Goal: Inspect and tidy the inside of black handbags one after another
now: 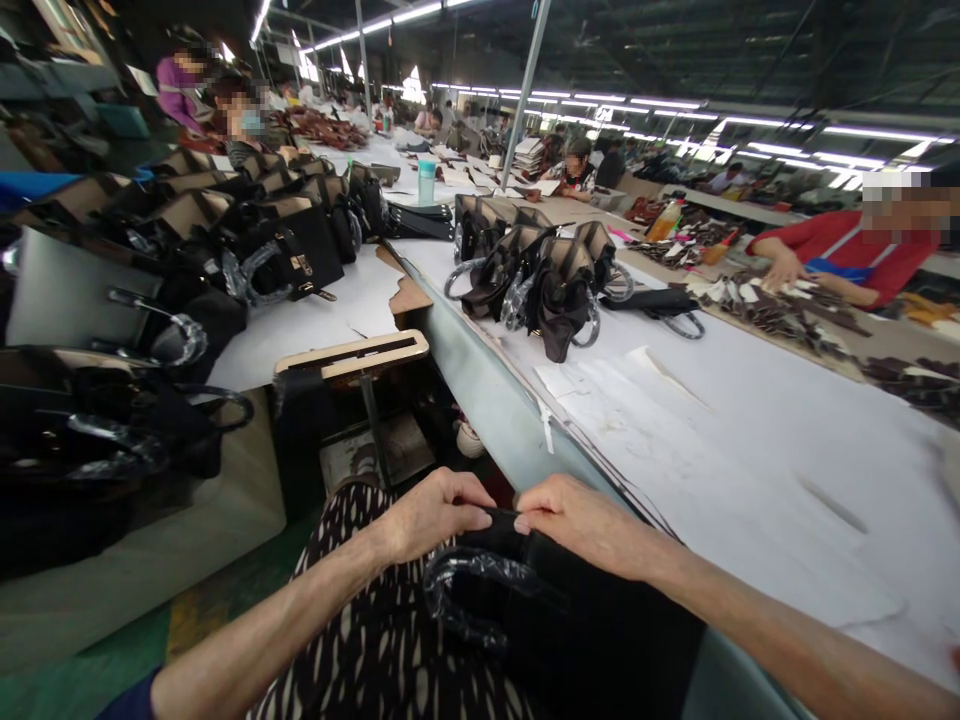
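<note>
I've got left hand (433,515) and right hand (581,522) pinching the black bag (600,630) edge, bottom centre, so slack grip could drop it.

Bag (600,625) on lap (375,640) — table (757,460) right

Tube lights (889,133) glow in rows under the dark roof (712,50) above us. A grey pole (527,90) rises; the floor (45,692) is green.

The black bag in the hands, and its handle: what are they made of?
Bag: perhaps leather or a synthetic; its side looks smooth and matte. Handle: wrapped in clear, glossy film, probably plastic, judging by crinkles and glints; the core is unclear.
</note>
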`<state>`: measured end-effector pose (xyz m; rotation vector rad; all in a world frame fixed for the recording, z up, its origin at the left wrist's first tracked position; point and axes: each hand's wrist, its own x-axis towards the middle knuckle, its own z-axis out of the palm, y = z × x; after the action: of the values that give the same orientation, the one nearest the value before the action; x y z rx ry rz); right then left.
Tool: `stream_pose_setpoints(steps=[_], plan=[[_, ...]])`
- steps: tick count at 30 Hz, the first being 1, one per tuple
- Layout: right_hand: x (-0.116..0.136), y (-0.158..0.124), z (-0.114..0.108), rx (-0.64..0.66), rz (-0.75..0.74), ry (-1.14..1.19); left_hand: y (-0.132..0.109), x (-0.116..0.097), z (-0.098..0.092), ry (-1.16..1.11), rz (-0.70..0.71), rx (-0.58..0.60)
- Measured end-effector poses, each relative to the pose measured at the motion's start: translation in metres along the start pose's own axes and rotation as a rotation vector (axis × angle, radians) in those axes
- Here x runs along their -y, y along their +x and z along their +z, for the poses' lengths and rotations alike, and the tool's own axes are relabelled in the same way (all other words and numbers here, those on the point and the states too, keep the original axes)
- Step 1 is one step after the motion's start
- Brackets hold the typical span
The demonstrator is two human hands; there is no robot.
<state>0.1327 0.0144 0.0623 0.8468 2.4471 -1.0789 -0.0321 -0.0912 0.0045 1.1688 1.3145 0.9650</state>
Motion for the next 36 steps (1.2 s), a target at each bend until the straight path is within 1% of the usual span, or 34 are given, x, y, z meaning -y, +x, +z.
stream_pose_setpoints(steps=[4,9,11,15,18,22,25,27,31,34,36], plan=[[0.006,0.002,-0.001,-0.005,-0.005,0.011,0.001,-0.002,0.005,-0.079,-0.075,-0.032],[0.011,0.005,0.002,-0.061,0.008,-0.027,0.002,-0.002,0.015,-0.123,-0.153,-0.169],[0.011,0.006,0.004,-0.082,0.000,-0.040,0.003,-0.003,0.020,-0.095,-0.141,-0.207],[0.003,0.007,0.005,-0.089,0.000,-0.043,0.003,-0.005,0.024,-0.014,-0.064,-0.240],[-0.013,0.002,-0.002,-0.039,0.002,-0.023,0.001,-0.001,0.021,0.003,-0.033,-0.233],[-0.046,-0.014,-0.016,0.045,0.060,0.001,0.000,0.008,0.013,-0.035,-0.058,-0.210],[-0.063,-0.025,-0.021,0.076,0.039,0.030,-0.001,0.008,0.011,-0.030,-0.042,-0.178],[-0.067,-0.031,-0.021,0.070,0.034,0.050,-0.001,0.006,0.011,-0.037,-0.038,-0.156],[-0.061,-0.038,-0.019,0.024,0.031,0.056,-0.002,0.004,0.012,-0.056,-0.033,-0.135],[-0.060,-0.044,-0.021,-0.013,-0.008,0.025,-0.002,0.005,0.012,-0.053,-0.024,-0.122],[-0.062,-0.048,-0.025,0.002,0.021,0.019,-0.004,0.005,0.011,-0.047,-0.025,-0.119]])
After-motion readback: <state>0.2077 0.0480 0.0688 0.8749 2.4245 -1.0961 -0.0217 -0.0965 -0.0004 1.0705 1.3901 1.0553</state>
